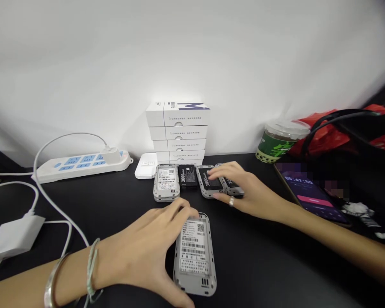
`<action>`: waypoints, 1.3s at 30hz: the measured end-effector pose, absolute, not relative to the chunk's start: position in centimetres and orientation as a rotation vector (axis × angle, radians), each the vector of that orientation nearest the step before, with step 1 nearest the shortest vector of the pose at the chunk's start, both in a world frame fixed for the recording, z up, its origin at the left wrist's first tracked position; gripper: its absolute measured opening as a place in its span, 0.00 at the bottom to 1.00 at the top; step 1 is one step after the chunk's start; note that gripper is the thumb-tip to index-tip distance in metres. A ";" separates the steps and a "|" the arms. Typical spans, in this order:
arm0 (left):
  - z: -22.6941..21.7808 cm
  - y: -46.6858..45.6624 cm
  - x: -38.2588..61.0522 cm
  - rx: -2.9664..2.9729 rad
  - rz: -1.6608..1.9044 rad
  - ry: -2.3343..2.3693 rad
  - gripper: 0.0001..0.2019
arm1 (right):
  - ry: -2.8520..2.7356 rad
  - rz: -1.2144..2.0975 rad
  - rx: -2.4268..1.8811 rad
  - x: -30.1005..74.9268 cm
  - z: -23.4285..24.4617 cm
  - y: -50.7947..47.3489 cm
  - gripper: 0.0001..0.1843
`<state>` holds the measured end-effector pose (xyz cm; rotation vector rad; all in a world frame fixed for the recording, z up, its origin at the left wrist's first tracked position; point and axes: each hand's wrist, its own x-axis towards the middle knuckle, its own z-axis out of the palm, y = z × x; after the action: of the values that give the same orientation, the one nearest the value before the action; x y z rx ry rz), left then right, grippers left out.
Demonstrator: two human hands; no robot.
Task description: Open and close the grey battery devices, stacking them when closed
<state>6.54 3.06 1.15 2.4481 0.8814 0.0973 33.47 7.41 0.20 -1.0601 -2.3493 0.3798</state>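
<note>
My left hand (144, 248) curves around the left side of a grey pocket Wi-Fi device (195, 256), fingertips at its top edge and thumb by the lower left corner. The device has no back cover; its bay shows a label with barcodes. My right hand (250, 190) is over another such device holding a black 3000mAh battery (208, 182). Its index finger and thumb are apart above and beside that battery; whether they press on it I cannot tell. A further battery-filled device (234, 187) lies partly hidden under this hand.
Stacked open-backed devices (166, 182) lie beside a loose battery (188, 176). Behind stand several white boxes (179, 132) and white covers (146, 166). A power strip (83, 164), cables and a charger (16, 237) are left; a drink cup (279, 139) and phone (308, 192) right.
</note>
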 end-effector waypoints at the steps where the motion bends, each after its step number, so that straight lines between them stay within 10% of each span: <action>1: 1.0 3.1 6.5 2.434 0.067 0.902 0.55 | -2.407 0.349 -1.038 32.8 0.2 8.1 0.16; 7: 1.2 3.4 5.2 2.340 0.094 0.948 0.59 | -2.618 0.231 -1.121 30.3 -0.3 10.8 0.32; 17: 0.8 3.0 5.3 2.252 0.249 0.959 0.40 | -2.506 0.239 -1.220 29.2 0.8 11.0 0.22; 39: -0.8 2.7 5.6 2.196 0.333 0.957 0.38 | -2.436 0.824 -1.000 30.3 -0.6 1.3 0.21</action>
<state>5.61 2.71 -0.84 2.1959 0.9575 0.3326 30.26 1.28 -0.58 -1.0001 -2.4364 0.8238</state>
